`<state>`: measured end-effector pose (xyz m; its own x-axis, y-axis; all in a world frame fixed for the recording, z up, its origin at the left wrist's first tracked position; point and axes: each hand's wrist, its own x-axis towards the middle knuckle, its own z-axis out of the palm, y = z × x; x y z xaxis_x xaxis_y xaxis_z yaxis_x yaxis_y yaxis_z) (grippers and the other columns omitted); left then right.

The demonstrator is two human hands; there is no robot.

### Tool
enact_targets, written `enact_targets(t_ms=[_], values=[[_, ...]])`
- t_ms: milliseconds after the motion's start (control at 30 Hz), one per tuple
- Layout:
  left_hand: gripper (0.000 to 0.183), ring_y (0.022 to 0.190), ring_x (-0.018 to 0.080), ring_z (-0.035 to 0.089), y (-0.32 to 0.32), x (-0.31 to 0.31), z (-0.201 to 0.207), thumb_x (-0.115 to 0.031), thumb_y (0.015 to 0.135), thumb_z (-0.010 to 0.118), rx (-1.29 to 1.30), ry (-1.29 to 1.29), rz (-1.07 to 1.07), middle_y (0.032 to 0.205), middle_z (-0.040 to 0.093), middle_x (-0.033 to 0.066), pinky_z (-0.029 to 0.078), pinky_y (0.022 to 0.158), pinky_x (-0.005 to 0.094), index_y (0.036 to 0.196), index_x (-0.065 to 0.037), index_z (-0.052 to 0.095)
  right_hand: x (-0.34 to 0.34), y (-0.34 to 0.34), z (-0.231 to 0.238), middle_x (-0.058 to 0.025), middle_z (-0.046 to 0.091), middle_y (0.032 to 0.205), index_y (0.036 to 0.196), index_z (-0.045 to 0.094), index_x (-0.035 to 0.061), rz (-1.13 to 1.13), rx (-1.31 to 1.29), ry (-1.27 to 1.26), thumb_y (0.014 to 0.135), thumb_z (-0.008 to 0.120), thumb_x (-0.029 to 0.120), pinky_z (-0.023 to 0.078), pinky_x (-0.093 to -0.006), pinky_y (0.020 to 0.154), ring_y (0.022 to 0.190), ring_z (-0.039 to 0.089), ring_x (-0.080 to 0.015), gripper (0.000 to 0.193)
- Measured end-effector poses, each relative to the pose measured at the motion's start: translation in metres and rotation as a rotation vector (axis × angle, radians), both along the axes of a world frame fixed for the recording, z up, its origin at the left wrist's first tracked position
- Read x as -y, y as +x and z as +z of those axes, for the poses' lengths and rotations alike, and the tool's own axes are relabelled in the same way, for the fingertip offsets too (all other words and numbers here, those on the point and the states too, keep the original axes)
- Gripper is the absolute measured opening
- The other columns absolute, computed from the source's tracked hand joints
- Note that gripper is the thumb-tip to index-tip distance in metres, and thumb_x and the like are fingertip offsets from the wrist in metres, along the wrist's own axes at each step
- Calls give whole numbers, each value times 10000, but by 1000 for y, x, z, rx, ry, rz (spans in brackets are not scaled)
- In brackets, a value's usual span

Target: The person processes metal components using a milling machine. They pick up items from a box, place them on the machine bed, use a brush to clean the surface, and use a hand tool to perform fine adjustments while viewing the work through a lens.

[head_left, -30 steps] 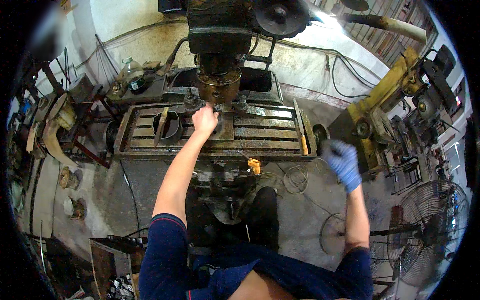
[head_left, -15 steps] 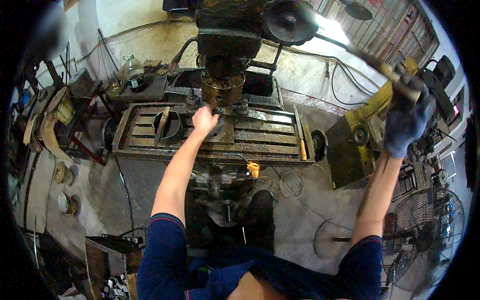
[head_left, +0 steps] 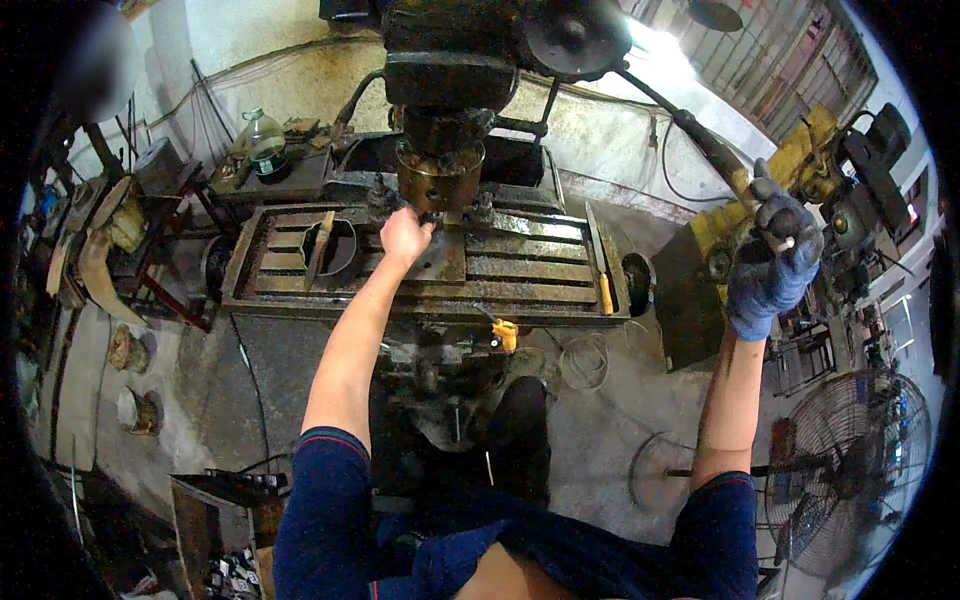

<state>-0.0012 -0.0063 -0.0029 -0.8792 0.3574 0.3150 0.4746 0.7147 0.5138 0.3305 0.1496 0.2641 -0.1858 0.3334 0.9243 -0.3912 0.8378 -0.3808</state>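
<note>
My bare left hand (head_left: 405,238) is closed just under the brown cylindrical spindle head (head_left: 440,175) of a drilling machine, above a flat metal plate (head_left: 440,262) on the slotted table (head_left: 525,268). Whatever its fingers pinch is too dark and small to make out. On the right, my right hand (head_left: 775,245) wears a blue-grey glove with dark fingers. It is closed around the end of the machine's long lever (head_left: 705,145), which slants down from the round hub (head_left: 575,40).
A round tin (head_left: 338,248) with a brush (head_left: 320,248) across it stands on the table's left; a wooden-handled file (head_left: 600,262) lies at its right end. A yellow-handled tool (head_left: 503,335) hangs at the front edge. A caged fan (head_left: 850,470) stands lower right, a plastic jug (head_left: 265,145) far left.
My right hand has come down and a little to the left, swinging the lever lower with it. My left hand keeps its place under the spindle; the whole view has shifted slightly.
</note>
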Motion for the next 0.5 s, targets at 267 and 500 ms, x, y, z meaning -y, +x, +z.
enact_targets(t_ms=[267, 500], values=[[319, 743, 338, 609, -3, -1, 3, -287, 649, 716, 95, 29, -61, 743, 620, 196, 491, 643, 418, 683, 18, 629, -14, -2, -42, -143, 563, 784, 681, 480, -7, 286, -122, 33, 867, 454, 429, 295, -583, 965, 892, 552, -296, 474], [315, 777, 342, 609, 2, -1, 7, -276, 666, 703, 79, -11, -43, 762, 623, 197, 488, 677, 424, 726, 25, 630, -1, -5, -30, -180, 613, 924, 793, 573, -14, 74, -151, -13, 903, 400, 373, 406, -478, 891, 885, 582, -275, 438]])
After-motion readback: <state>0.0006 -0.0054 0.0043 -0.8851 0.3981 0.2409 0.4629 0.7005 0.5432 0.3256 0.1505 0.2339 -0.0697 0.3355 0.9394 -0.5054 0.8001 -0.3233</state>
